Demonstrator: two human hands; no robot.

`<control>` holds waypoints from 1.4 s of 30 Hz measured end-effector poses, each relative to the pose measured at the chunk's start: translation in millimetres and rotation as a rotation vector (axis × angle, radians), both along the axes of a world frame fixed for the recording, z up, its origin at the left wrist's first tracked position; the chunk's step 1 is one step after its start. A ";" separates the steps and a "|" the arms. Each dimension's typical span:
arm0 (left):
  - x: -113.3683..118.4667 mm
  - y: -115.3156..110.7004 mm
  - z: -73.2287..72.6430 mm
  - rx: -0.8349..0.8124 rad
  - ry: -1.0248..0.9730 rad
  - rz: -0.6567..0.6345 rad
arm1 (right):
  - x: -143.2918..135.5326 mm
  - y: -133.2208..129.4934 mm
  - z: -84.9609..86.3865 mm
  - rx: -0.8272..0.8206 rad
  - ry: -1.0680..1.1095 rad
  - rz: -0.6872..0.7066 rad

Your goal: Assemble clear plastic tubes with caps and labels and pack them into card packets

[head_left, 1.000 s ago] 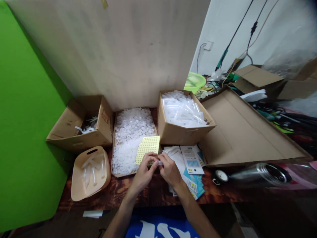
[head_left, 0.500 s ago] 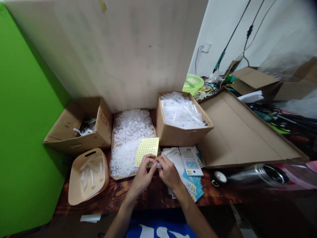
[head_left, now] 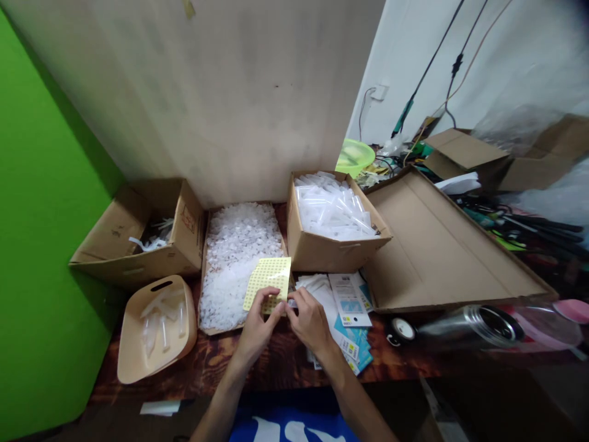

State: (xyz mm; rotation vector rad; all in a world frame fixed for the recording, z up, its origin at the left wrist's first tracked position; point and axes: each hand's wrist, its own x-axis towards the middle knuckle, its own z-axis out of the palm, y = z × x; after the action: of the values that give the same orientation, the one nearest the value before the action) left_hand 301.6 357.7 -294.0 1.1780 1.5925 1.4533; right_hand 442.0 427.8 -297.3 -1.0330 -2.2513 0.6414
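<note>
Beside the cardboard tray (head_left: pixel 216 332), pinching a translucent plastic piece (head_left: pixel 292 303) in the right hand (head_left: pixel 309 320); curling the left hand (head_left: pixel 256 326) loosely at the yellow sticker sheet (head_left: pixel 268 277), cannot tell whether gripping; might crease the sheet by brushing it.

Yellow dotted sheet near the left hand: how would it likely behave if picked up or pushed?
The yellow sheet looks paper-thin, so it is probably light and would likely flex if pushed edge-on. The sheen on its face hints that it may be somewhat slippery. Being flat, it seems unlikely to roll.
</note>
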 end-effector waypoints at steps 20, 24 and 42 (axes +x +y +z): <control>-17.9 -59.0 23.7 -0.129 -0.023 0.092 | -65.4 -37.6 28.2 -1.035 0.859 0.198; -44.9 -62.3 33.5 -0.150 -0.061 0.180 | -81.6 -30.2 44.8 -0.746 0.735 0.195; -128.6 -47.6 34.8 -0.132 0.744 0.440 | 41.9 233.1 123.4 -0.164 -0.601 0.000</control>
State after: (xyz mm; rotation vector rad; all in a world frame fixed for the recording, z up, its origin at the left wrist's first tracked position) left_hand 173.0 310.1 -259.1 1.4449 2.5407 1.1814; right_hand 483.9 660.9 -174.0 -1.4578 -2.7385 0.5746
